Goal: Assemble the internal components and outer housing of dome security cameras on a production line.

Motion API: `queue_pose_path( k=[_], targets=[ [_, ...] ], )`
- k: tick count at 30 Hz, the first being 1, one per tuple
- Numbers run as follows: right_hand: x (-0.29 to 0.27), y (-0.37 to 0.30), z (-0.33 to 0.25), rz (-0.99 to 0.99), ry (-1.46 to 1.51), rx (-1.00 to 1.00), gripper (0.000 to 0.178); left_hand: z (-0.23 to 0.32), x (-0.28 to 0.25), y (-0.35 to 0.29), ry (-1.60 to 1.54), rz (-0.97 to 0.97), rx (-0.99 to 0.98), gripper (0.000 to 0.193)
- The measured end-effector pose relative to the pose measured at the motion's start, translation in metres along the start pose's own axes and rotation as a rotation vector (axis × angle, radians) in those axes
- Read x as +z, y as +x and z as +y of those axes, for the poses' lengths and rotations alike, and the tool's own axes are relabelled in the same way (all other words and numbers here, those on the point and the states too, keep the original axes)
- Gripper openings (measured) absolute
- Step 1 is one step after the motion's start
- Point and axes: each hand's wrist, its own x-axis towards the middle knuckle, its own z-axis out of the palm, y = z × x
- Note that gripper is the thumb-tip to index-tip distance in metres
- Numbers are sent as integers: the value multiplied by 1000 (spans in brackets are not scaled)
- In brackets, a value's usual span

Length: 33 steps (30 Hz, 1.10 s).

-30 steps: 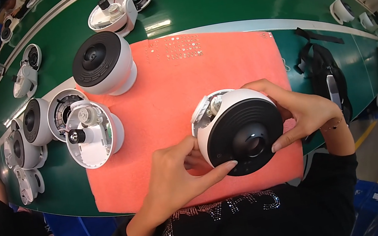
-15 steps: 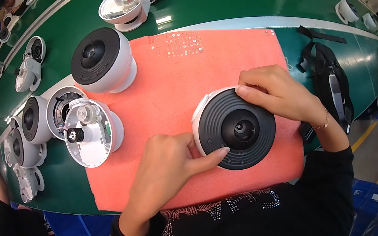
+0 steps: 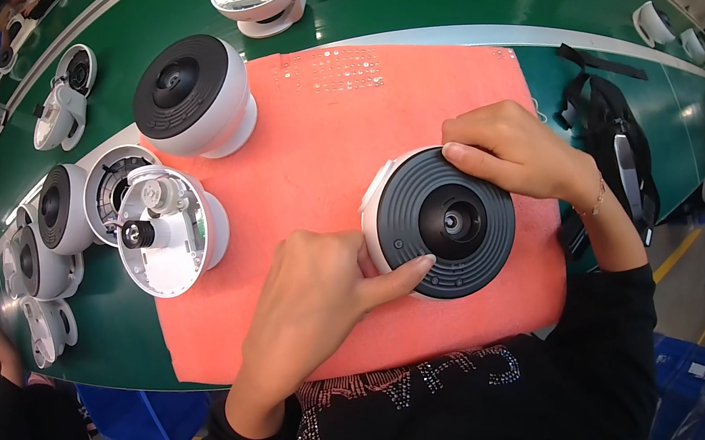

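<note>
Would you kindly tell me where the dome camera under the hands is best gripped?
Grip the dome camera by its white side wall, from left and right, much as the left hand and right hand sit now; its flat black ribbed face points up and probably offers no hold.

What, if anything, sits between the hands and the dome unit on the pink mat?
Nothing visible. Both hands already touch the dome unit: the left hand presses its lower-left rim, the right hand rests on its upper-right edge. The open housing and other units lie off to the left on the pink mat.
</note>
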Motion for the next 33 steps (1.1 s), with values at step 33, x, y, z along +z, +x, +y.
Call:
queue_pose_path(
  k=[33],
  targets=[
    [19,-23,-45,393,697,179,59,-16,37,-2,-471,307,377,83]
  ],
)
